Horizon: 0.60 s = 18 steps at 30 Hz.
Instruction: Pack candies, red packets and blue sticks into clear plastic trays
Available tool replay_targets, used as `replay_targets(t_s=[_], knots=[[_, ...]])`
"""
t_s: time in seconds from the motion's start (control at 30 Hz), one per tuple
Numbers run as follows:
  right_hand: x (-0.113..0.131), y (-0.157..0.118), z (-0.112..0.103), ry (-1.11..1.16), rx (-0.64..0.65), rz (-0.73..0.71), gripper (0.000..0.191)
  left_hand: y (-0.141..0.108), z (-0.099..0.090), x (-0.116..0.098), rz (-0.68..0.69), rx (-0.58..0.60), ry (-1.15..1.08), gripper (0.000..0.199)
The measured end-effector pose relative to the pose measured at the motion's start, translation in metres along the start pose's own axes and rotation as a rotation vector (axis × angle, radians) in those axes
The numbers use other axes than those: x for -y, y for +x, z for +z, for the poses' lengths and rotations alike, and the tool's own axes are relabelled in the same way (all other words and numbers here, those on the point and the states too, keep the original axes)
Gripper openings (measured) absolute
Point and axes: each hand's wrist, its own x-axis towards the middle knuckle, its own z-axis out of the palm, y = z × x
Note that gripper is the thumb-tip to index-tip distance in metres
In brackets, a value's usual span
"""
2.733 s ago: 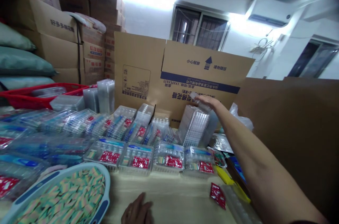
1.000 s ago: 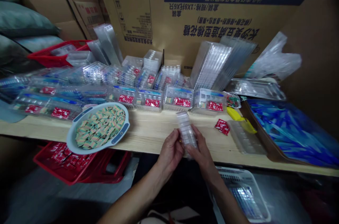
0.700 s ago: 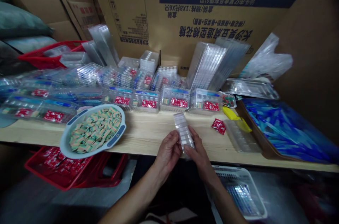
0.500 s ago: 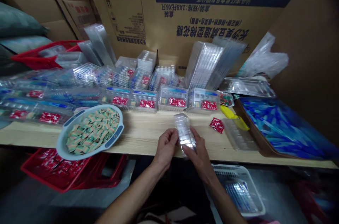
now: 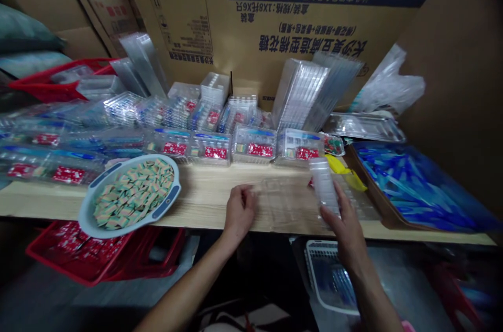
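My right hand point(image 5: 346, 222) grips a stack of clear plastic trays point(image 5: 324, 185), held tilted above the right part of the table. My left hand point(image 5: 239, 211) is closed, its fingertips at the left edge of a single clear plastic tray point(image 5: 278, 202). That tray is see-through and smeared by motion, so the exact contact is hard to make out. A red packet point(image 5: 310, 183) is mostly hidden behind the stack. Another clear tray point(image 5: 359, 198) lies beyond my right hand, beside a yellow item point(image 5: 356, 179).
Filled trays point(image 5: 255, 146) with red packets and blue sticks line the table's back. A pale blue basin point(image 5: 84, 217) of small striped pieces sits left. Blue sticks point(image 5: 412, 185) fill a carton at right. Below are a red basket point(image 5: 43, 256) and a white basket point(image 5: 314, 279).
My right hand has moved right with the tray stack, away from my left hand. A single clear tray now shows between the hands. The view has shifted slightly.
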Motion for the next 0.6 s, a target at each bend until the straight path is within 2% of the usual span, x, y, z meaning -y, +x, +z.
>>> replay_targets(t_s=[0.07, 0.13, 0.17, 0.27, 0.37, 0.6], knots=[[0.028, -0.009, 0.007, 0.044, 0.021, -0.029, 0.083, -0.01, 0.0, -0.02, -0.058, 0.156, -0.135, 0.03], [0.055, -0.019, 0.02, 0.124, 0.092, -0.061, 0.082, -0.02, 0.002, -0.037, -0.184, 0.334, -0.331, 0.036], [0.066, -0.024, 0.028, 0.169, 0.136, -0.069, 0.081, -0.024, 0.003, -0.043, -0.239, 0.374, -0.427, 0.038], [0.082, -0.03, 0.05, 0.28, 0.239, -0.082, 0.078, -0.028, 0.005, -0.051, -0.322, 0.35, -0.611, 0.04], [0.081, -0.028, 0.064, 0.324, 0.276, -0.11, 0.078, -0.025, 0.001, -0.047, -0.363, 0.299, -0.689, 0.044], [0.078, -0.028, 0.076, 0.378, 0.299, -0.142, 0.075, -0.024, -0.005, -0.044, -0.342, 0.264, -0.726, 0.046]])
